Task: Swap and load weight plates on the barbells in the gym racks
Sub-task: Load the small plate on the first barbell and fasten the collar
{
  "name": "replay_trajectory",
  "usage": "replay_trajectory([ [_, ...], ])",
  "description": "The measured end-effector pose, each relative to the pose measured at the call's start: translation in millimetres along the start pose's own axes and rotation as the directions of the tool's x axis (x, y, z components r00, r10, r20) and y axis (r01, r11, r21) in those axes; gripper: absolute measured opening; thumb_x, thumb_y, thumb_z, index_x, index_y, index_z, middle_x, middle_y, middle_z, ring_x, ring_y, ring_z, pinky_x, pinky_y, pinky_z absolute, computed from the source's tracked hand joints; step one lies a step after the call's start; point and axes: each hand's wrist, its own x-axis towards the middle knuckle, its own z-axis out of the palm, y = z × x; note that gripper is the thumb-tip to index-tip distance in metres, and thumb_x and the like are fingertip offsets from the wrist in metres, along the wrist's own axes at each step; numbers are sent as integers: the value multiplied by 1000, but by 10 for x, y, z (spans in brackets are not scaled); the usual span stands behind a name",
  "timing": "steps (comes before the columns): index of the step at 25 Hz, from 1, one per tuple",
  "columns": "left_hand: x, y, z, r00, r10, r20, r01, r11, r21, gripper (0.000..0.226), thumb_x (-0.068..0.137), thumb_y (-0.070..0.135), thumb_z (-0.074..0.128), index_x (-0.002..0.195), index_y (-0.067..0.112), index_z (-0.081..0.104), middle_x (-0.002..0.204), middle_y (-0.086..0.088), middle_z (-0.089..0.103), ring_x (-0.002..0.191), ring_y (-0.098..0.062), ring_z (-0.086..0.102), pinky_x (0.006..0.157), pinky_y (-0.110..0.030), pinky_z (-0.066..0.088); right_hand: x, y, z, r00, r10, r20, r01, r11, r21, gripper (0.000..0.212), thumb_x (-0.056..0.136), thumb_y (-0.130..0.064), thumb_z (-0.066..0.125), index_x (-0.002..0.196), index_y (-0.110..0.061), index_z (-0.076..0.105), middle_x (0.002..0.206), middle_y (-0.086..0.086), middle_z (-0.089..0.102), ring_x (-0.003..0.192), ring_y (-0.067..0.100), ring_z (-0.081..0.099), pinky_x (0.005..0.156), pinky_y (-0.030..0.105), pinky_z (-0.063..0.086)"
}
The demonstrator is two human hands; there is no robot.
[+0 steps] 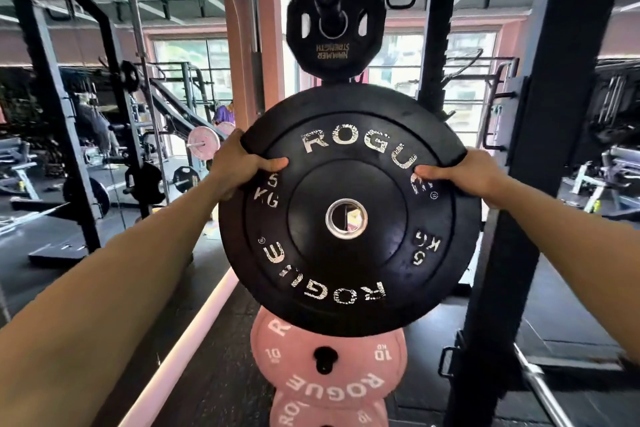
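Note:
A large black Rogue 5 kg bumper plate [349, 253] fills the middle of the view, upright and facing me. My left hand [235, 163] grips its upper left rim, thumb on the face. My right hand [464, 172] grips the upper right rim the same way. Through its steel centre hole I see light, not a peg. Above it a small black Hammer Strength plate [332, 48] hangs on a storage peg. Below, a pink 10 kg Rogue plate [298, 367] sits on a peg, with a second pink plate [329, 412] under it.
A black rack upright [540, 149] stands just right of the plate, with a steel barbell [540, 388] low at the right. Another rack with a barbell [145, 87] stands at the left. A pink-plated bar [203, 143] shows further back. Benches line both sides.

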Motion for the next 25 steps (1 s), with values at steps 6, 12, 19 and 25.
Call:
replay_trajectory([
  [6, -689, 733, 467, 998, 49, -27, -50, 998, -49, 59, 48, 33, 98, 91, 29, 57, 88, 18, 68, 83, -1, 63, 69, -24, 48, -349, 241, -1029, 996, -59, 64, 59, 998, 7, 67, 38, -60, 91, 95, -27, 77, 88, -17, 76, 78, -3, 70, 72, 20, 52],
  [12, -1678, 1642, 1329, 996, 41, -76, -45, 998, -51, 67, 46, 35, 98, 99, 25, 60, 88, 18, 69, 81, 3, 64, 67, -18, 48, -701, 717, -2444, 990, -103, 99, 109, 992, -61, 61, 40, -65, 88, 91, -34, 76, 87, -23, 73, 80, -8, 67, 67, 13, 49],
  [19, -2386, 2529, 1981, 993, -5, -118, -5, 996, -87, 75, 43, 41, 98, 105, 19, 62, 95, 9, 72, 89, -11, 68, 74, -26, 51, -996, 955, -3720, 991, -103, 87, 110, 990, -89, 86, 30, -73, 87, 104, -30, 75, 100, -14, 74, 93, 8, 69, 86, 31, 54],
  [25, -2921, 2882, 2335, 996, -13, -84, 0, 987, -161, 87, 31, 46, 97, 106, 19, 62, 101, 4, 74, 94, -18, 70, 86, -40, 58, -1455, 1149, -4417, 992, -100, 81, 108, 988, -108, 63, 32, -74, 86, 87, -44, 76, 87, -22, 75, 87, 1, 69, 79, 26, 52],
])
